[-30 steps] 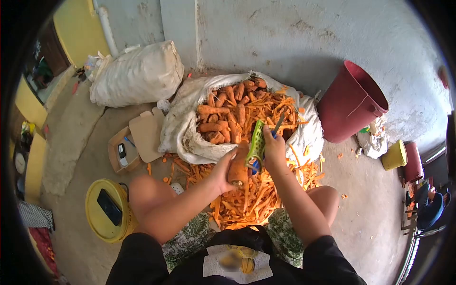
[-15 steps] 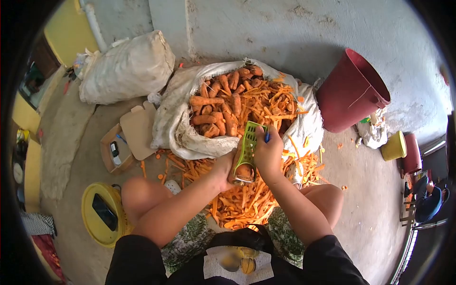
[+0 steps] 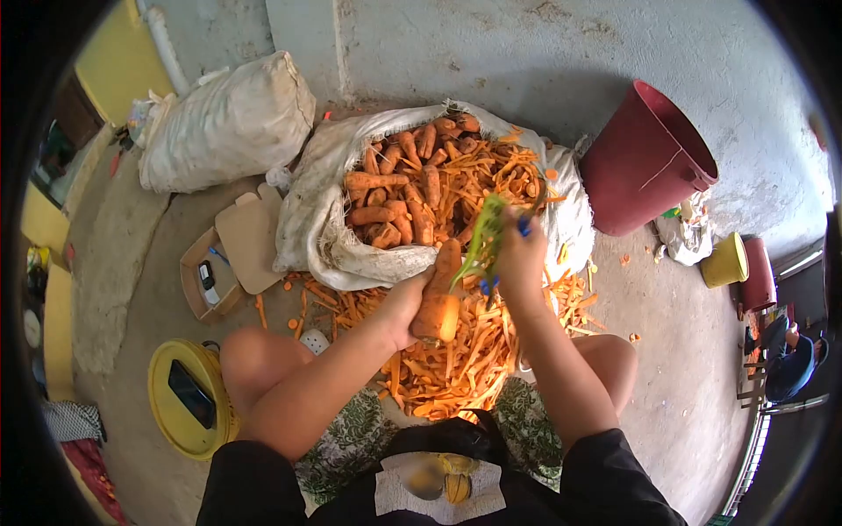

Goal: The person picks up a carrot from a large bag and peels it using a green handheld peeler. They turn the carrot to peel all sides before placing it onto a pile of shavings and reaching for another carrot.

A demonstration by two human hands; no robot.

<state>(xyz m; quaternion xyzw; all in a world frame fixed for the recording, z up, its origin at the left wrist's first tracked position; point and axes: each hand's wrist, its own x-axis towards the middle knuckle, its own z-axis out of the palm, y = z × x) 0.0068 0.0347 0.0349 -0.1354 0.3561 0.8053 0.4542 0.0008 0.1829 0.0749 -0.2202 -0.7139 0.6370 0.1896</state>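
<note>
A large carrot (image 3: 437, 317) with its cut, paler end toward me is in my left hand (image 3: 406, 309), fingers wrapped round its side. My right hand (image 3: 521, 263) grips a green peeler (image 3: 482, 241) with blue parts, blurred by motion, just right of the carrot. Beyond both hands an open white sack (image 3: 307, 210) holds whole carrots (image 3: 377, 181) and orange peelings. Below my hands a heap of carrot peelings (image 3: 438, 377) lies on the floor between my legs.
A yellow bucket (image 3: 165, 412) with a phone on its lid stands at left, near an open cardboard box (image 3: 235, 296). Behind are a full white sack (image 3: 224, 127) and a tilted red bin (image 3: 618, 167). At far right are a small yellow bucket (image 3: 724, 263) and a seated person (image 3: 792, 373).
My right hand has lifted the green peeler off the carrot and moved it to the right. The carrot, covered by the peeler before, now shows in my left hand.
</note>
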